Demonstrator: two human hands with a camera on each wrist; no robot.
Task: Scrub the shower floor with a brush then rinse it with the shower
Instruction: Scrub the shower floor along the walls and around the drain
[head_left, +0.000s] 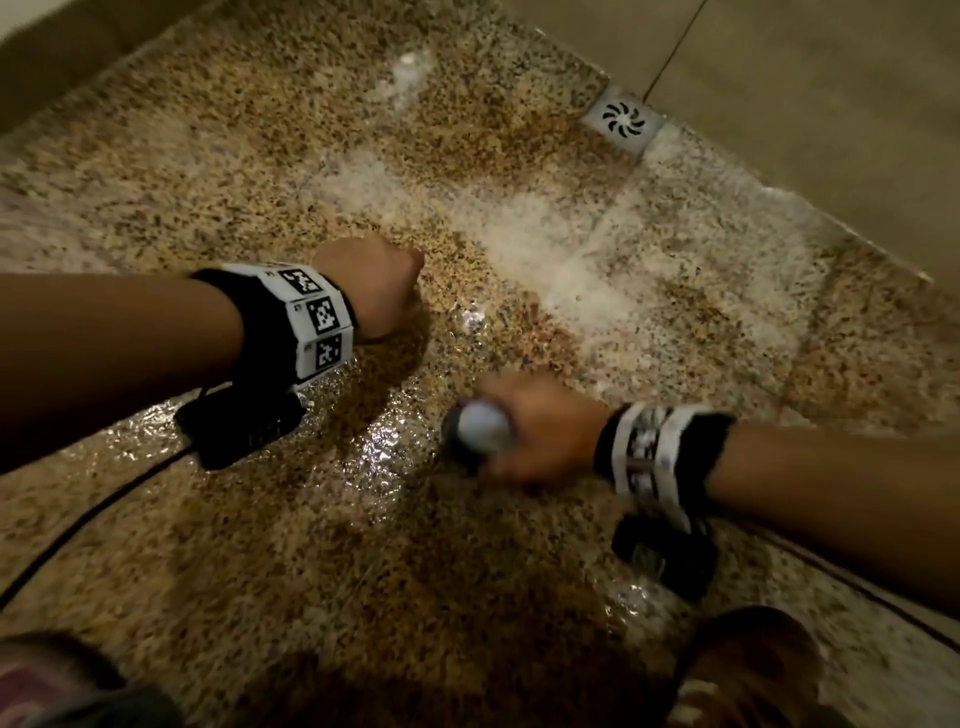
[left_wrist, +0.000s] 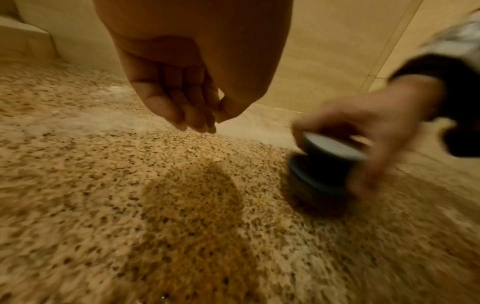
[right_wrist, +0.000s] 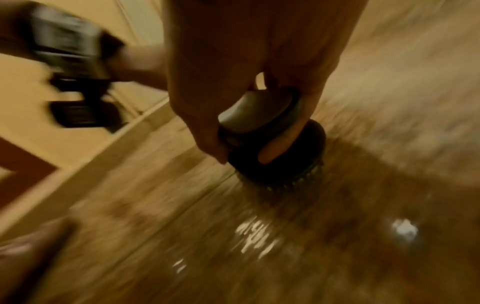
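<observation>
My right hand (head_left: 524, 431) grips a round dark scrub brush (head_left: 480, 431) with a pale grey top, bristles down on the wet speckled shower floor (head_left: 260, 182). In the right wrist view, fingers (right_wrist: 272, 152) and thumb wrap the brush (right_wrist: 262, 121) above its bristles. The left wrist view shows the brush (left_wrist: 327, 162) blurred at the right. My left hand (head_left: 374, 286) hovers over the floor to the brush's upper left, holding nothing; its fingers (left_wrist: 187, 111) hang loosely curled. White soap foam (head_left: 561, 249) streaks the floor beyond both hands.
A square metal drain (head_left: 622, 123) sits at the far right corner by the beige wall (head_left: 831, 104). My feet (head_left: 748, 670) stand at the bottom edge. A black cable (head_left: 93, 519) trails from the left wrist camera across the floor.
</observation>
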